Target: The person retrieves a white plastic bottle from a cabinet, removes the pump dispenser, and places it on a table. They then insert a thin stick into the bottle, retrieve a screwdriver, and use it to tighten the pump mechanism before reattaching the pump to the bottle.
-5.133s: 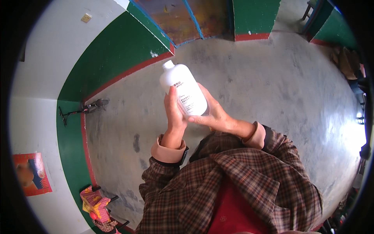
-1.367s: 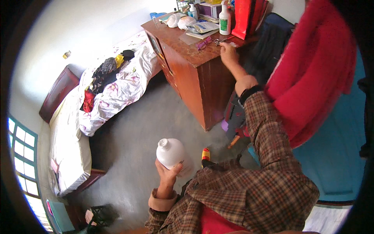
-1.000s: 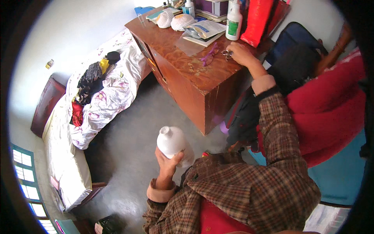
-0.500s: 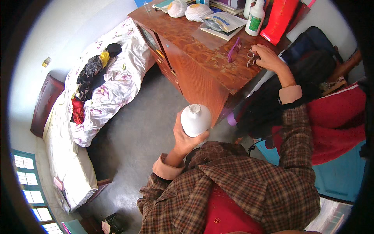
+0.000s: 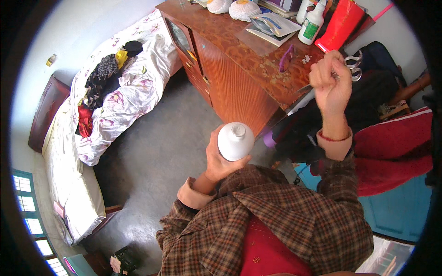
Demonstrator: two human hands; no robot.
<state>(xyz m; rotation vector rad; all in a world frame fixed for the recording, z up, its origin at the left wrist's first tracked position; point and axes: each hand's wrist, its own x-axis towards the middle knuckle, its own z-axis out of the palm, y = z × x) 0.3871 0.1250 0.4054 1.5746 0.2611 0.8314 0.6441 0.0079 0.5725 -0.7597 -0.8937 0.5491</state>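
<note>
My left hand [image 5: 214,162] is wrapped round a white bottle [image 5: 236,145] whose uncapped neck points up toward me, over the floor in front of my jacket. Raised beside the right corner of the wooden cabinet, my right hand [image 5: 329,83] is closed on a pair of scissors [image 5: 353,66]. The metal finger rings stick out to the right of the fist; the blades are hidden by the hand. A pair of purple-framed glasses [image 5: 286,59] lies on the cabinet top near that hand.
On the brown cabinet [image 5: 244,87] stand a white spray bottle [image 5: 311,25], a red bag [image 5: 339,25], packets [image 5: 275,25] and net-wrapped round things [image 5: 244,10]. A bed [image 5: 124,99] with clothes on it is at left. Dark and red cloth [image 5: 391,152] hangs at right.
My right hand has picked up the scissors from the cabinet top and lifted them toward me. The left hand still holds the bottle, almost in the same place. The view has shifted slightly.
</note>
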